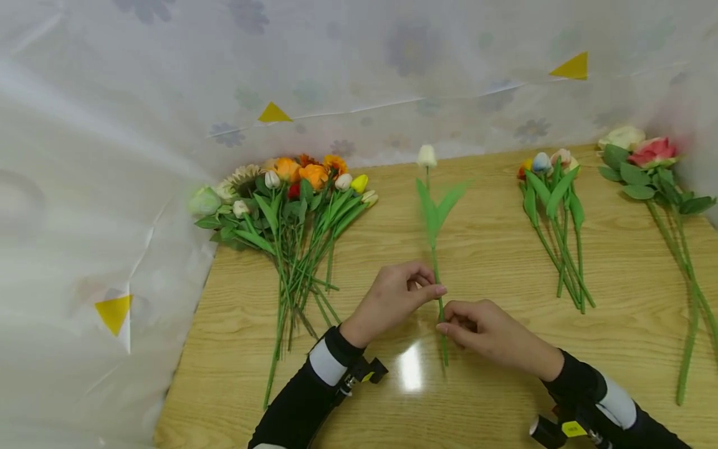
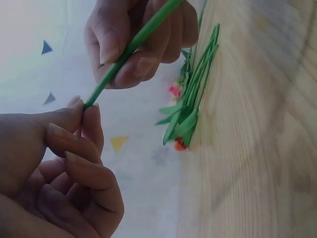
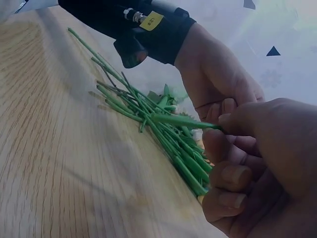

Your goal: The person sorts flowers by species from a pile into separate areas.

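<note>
Lengthwise outward, white tulip [image 1: 433,244], bloom [image 1: 427,156] toward sheet [image 1: 359,62]

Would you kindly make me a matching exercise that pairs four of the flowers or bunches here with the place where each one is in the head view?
Flowers
1. White tulip
2. Large bunch
3. Small bunch
4. Pink rose

Places
A. Near the right edge of the view, beside a cream flower
B. On the left part of the table
C. Pinched by the left hand and the right hand
D. Between the held flower and the pink rose

Right pairs: 1-C, 2-B, 3-D, 4-A
</note>
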### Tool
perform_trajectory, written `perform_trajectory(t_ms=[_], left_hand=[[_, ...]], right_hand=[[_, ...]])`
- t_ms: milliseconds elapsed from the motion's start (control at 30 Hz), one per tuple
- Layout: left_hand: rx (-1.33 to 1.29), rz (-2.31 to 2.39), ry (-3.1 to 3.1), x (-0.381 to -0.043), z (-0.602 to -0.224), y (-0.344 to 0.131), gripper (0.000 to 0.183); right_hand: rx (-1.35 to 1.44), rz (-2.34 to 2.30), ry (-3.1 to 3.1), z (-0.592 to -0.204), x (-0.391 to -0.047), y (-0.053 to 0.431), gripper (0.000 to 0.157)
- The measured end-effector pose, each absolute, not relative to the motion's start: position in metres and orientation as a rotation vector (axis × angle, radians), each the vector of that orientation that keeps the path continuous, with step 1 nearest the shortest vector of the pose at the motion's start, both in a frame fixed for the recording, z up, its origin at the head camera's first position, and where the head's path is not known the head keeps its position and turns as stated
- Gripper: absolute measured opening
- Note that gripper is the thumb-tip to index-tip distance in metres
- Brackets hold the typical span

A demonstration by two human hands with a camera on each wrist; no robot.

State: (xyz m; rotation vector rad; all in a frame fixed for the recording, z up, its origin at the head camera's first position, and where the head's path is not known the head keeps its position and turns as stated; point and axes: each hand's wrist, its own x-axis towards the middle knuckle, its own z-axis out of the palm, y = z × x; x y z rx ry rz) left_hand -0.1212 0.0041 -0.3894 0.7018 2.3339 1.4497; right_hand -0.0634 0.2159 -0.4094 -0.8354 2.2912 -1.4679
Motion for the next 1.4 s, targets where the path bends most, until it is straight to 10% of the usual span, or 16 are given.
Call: perform_trajectory(t_ms=[933, 1400], left_hand=[[0.194, 0.328, 3.299, -0.154, -0.413, -0.126, 0.039], [0.08, 0.15, 3.224, -0.166, -0.429, -0.134, 0.022]], right_hand=[[-0.166, -0.857, 3.028, -0.396, -0.078, 0.359, 0.023], [-0.033, -0.723, 2.927, -0.422, -0.087, 0.382, 0.035]])
